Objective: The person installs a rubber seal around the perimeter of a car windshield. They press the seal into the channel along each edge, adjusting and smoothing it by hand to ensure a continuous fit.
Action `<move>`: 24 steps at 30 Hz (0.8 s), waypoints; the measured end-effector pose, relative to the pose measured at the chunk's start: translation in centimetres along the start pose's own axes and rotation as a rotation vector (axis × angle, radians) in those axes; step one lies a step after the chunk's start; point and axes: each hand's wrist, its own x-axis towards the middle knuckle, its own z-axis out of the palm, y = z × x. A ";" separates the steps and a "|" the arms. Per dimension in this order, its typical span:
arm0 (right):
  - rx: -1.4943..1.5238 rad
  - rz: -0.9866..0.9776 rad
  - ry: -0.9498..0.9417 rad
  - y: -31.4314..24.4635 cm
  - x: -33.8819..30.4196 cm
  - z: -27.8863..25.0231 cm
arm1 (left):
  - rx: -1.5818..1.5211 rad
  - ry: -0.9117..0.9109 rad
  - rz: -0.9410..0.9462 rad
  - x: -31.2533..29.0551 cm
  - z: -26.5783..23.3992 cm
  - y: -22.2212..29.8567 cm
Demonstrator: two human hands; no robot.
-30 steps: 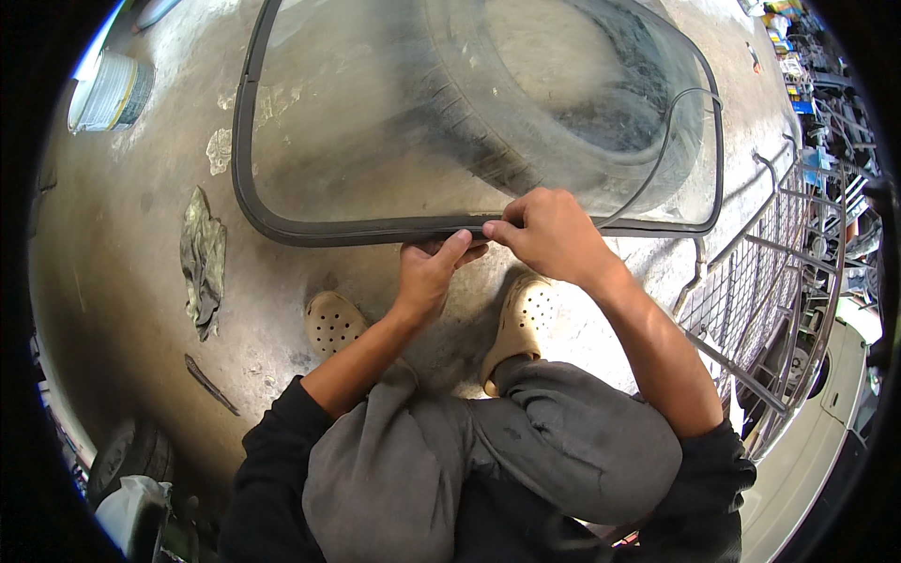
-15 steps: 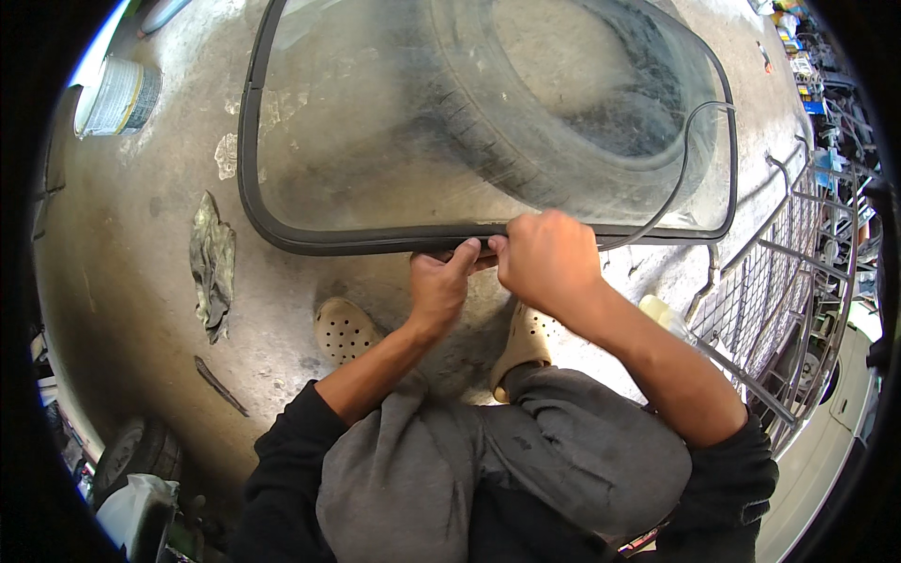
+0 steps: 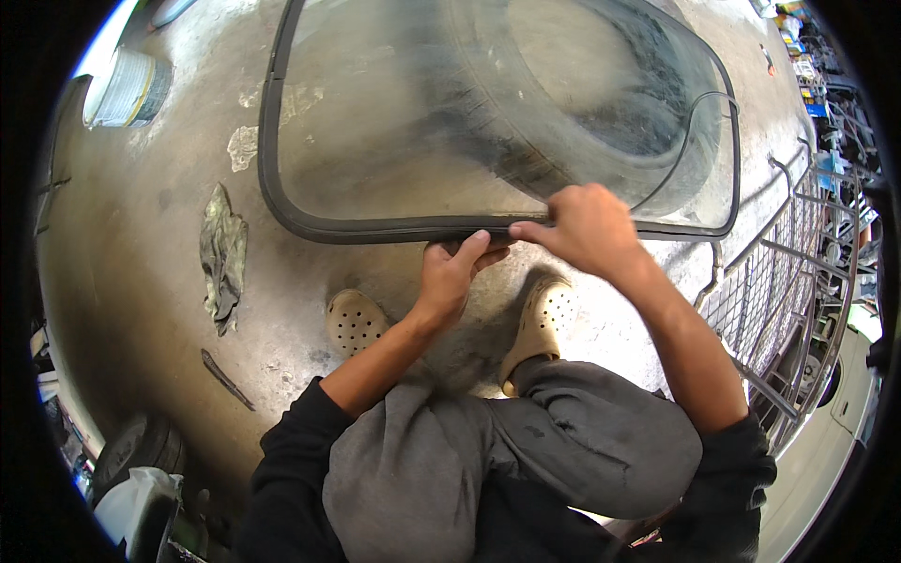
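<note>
A large pane of vehicle glass [image 3: 375, 159] with a black rubber seal [image 3: 366, 228] round its rim lies over a tire [image 3: 526, 155]. My left hand [image 3: 449, 280] grips the near edge of the seal, thumb on top and fingers underneath. Just to its right, my right hand [image 3: 593, 233] is closed, its thumb laid along the seal and its fingers curled above the glass edge. A thin dark cord [image 3: 688, 150] loops from the right side of the glass into my right hand. What lies inside that hand's fingers is hidden.
Wire-mesh metal racks [image 3: 765, 272] stand at right, beside a pale vehicle panel [image 3: 826, 422]. On the concrete floor at left lie a crumpled cloth [image 3: 222, 258] and a dark strip [image 3: 226, 379]. A bucket [image 3: 136, 89] stands far left; a wheel [image 3: 136, 455] is near left.
My right hand has shifted right and slightly up, away from my left hand, and the cord's near end has risen with it. The left hand keeps its hold on the seal. The view has shifted slightly.
</note>
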 end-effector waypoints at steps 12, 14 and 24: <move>0.412 -0.150 0.178 5.0 -2.3 2.4 | 0.170 0.134 0.155 -1.4 -2.0 2.4; 0.373 -0.156 0.152 4.7 -2.1 1.9 | 0.122 0.155 0.123 -1.2 -1.7 2.4; 0.414 -0.199 0.204 4.9 -2.2 2.3 | 0.088 0.220 0.167 -1.5 -1.7 4.9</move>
